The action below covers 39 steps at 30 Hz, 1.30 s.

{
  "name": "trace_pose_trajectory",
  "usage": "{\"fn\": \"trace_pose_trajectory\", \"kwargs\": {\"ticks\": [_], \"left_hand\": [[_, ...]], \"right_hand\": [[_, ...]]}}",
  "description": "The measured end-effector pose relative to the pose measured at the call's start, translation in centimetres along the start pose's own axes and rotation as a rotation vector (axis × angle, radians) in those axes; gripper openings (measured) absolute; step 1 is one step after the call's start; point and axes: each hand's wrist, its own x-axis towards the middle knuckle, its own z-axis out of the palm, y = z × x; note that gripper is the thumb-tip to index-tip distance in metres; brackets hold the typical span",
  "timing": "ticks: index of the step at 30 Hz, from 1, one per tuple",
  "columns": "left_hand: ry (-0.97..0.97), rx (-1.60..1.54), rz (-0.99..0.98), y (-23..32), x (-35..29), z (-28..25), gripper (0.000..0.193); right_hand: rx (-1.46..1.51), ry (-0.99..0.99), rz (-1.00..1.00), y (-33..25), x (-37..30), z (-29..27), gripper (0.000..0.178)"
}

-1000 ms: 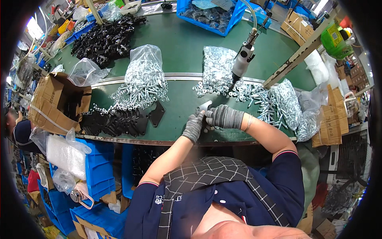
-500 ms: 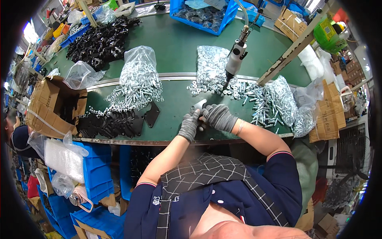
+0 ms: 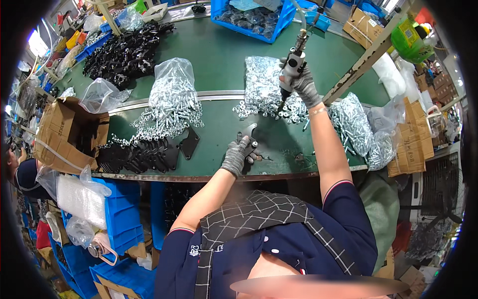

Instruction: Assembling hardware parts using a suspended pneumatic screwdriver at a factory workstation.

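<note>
My gloved left hand [image 3: 237, 155] grips a black metal plate [image 3: 248, 131] close to the bench's front edge. A small silver fastener [image 3: 254, 144] stands out from the plate beside my fingers. My right hand [image 3: 305, 85], also in a grey glove, is wrapped round a hanging air screwdriver [image 3: 295, 64], its tip pointing down by the loose nuts [image 3: 271, 110]. One more black plate [image 3: 189, 143] lies left of my left hand, beside a row of overlapping black plates [image 3: 142, 155].
Clear bags spill nuts and spacers [image 3: 174, 107] at left and bolts [image 3: 348, 127] at right. An open carton [image 3: 64, 134] stands at the left end. Black parts [image 3: 122, 57] lie heaped behind, near a blue crate [image 3: 251, 30]. A worn metal post [image 3: 366, 60] slants up at right.
My right hand has left the plate and moved up and right to take hold of the air screwdriver. My left hand stays in place with the plate.
</note>
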Motion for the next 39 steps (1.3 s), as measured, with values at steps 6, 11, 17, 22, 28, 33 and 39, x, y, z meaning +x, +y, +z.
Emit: {"fn": "trace_pose_trajectory", "kwargs": {"ticks": [6, 11, 17, 22, 28, 33, 39], "left_hand": [[0.027, 0.025, -0.017, 0.3, -0.1, 0.2, 0.027], [0.051, -0.018, -0.048, -0.1, -0.5, 0.1, 0.024], [0.055, 0.048, -0.031, 0.2, -0.7, 0.5, 0.023], [0.102, 0.044, -0.066, 0.5, -0.9, 0.8, 0.025], [0.097, 0.03, -0.001, 0.1, -0.9, 0.8, 0.026], [0.09, 0.054, 0.03, 0.3, -1.1, 1.0, 0.024], [0.091, 0.027, -0.009, -0.2, -0.2, 0.4, 0.023]], "right_hand": [[0.036, 0.024, 0.08, -1.9, -1.7, 5.4, 0.048], [0.869, 0.063, 0.126, -10.2, -8.7, 9.6, 0.046], [-0.064, 0.011, -0.176, -9.9, -10.2, 9.7, 0.046], [0.084, 0.048, -0.125, -10.6, -10.3, 10.5, 0.044], [0.101, -0.035, -0.12, -8.9, -10.4, 10.3, 0.042], [0.012, -0.011, -0.108, -8.7, -10.8, 10.1, 0.041], [0.169, 0.025, -0.029, -9.5, -11.2, 10.7, 0.039]]}}
